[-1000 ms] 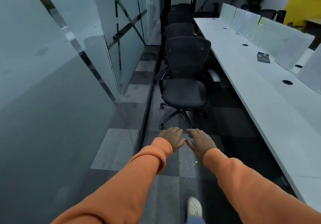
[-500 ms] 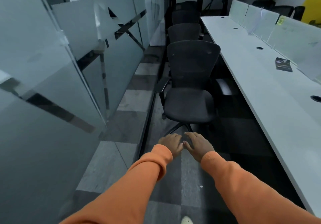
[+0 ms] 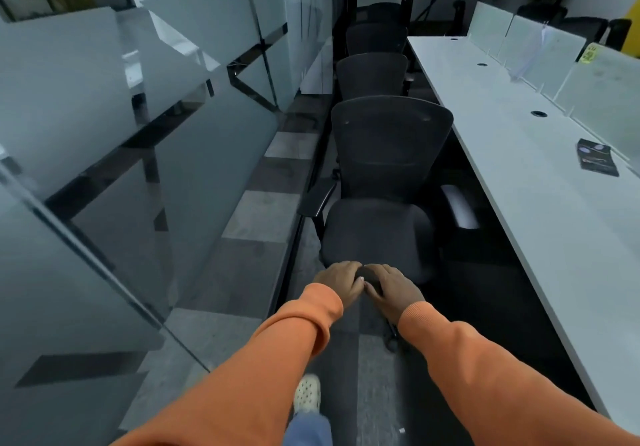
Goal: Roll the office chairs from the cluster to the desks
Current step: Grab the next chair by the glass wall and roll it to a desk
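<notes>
**Nearest office chair reached, both hands brought up to its seat front**

The gap seen a second ago has been closed: the left hand and right hand, thumbs touching, are now seen over the seat's front edge. The grip of each is loose, fingers bent down, nothing pinched; contact cannot be told. The chair is stood on the floor between the glass partition and the long edge of the surface, heading a row of chairs. Rolling is judged about to begin. No container is seen.
</notes>
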`<action>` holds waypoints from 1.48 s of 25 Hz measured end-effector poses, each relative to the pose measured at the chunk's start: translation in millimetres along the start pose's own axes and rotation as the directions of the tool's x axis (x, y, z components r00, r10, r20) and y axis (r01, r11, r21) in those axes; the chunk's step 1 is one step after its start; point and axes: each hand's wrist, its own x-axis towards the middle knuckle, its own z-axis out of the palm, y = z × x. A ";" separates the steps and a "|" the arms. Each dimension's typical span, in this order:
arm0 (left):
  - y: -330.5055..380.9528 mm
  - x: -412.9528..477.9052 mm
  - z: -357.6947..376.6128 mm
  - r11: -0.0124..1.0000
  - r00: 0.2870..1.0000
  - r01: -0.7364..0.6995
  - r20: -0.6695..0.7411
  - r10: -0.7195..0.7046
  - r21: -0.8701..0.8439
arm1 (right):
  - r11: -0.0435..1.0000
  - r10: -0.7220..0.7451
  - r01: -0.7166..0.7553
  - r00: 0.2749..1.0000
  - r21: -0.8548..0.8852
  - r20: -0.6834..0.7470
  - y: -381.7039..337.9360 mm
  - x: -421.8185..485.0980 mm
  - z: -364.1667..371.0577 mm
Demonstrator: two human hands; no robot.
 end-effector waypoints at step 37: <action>-160.1 487.2 -136.6 0.996 0.999 -0.040 0.033 0.038 0.082 | 0.992 0.109 -0.116 0.982 0.040 0.155 80.0 514.7 -70.0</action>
